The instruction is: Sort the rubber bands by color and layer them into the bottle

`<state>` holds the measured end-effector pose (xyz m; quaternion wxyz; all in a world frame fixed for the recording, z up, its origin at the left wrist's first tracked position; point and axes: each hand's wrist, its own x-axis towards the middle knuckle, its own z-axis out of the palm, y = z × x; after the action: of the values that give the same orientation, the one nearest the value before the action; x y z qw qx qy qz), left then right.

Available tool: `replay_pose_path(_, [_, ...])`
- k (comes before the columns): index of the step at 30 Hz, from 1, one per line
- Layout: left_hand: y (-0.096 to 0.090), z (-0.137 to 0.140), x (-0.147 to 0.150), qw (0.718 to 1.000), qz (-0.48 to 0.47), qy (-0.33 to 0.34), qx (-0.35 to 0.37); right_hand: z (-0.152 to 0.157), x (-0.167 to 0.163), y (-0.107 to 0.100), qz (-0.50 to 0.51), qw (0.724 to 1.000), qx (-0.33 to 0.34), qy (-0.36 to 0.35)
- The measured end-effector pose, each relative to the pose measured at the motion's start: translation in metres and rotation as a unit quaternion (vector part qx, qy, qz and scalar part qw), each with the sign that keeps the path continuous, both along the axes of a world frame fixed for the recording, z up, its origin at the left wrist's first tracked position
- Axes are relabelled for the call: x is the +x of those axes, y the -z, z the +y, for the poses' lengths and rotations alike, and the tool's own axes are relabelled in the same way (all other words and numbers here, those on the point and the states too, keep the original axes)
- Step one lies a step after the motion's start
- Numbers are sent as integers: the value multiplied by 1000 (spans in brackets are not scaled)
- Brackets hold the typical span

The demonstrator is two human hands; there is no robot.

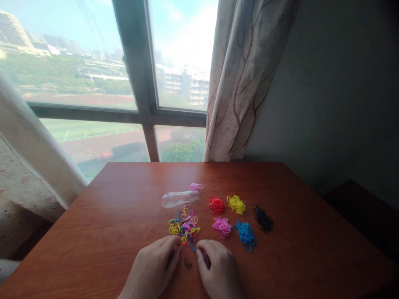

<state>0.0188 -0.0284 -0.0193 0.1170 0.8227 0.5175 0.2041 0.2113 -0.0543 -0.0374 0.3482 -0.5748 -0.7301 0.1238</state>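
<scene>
A mixed pile of coloured rubber bands lies just beyond my fingertips. My left hand is at the pile's near left edge, its thumb and curled fingers drawn together; what is between them, if anything, is hidden. From the right, my right hand pinches at a blue rubber band on the pile's near edge. A small dark band lies on the table between the two hands. To the right sit sorted heaps: red bands, yellow bands, pink bands, blue bands and black bands.
Behind the mixed pile a clear plastic bottle lies on its side, with a pink cap by its mouth. The brown wooden table reaches to a window with curtains at its sides.
</scene>
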Motion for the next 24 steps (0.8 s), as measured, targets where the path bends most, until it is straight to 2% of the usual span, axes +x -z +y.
replay_pose_path(10, [0, 1, -1, 1000, -24, 2, 4, -7, -1, -7, -50, 996, -9, -78])
replay_pose_path(14, [-11, 11, 7, 1000, 5, 11, 11, -8, 0, -4, -51, 994, 15, -94])
replay_pose_path(20, [-39, 50, 49, 994, 88, 57, 10, -6, 0, 5, -38, 995, 24, -83])
replay_pose_path(24, [-43, 79, 81, 987, 126, 102, 1, -4, -2, 9, -19, 996, 43, -70])
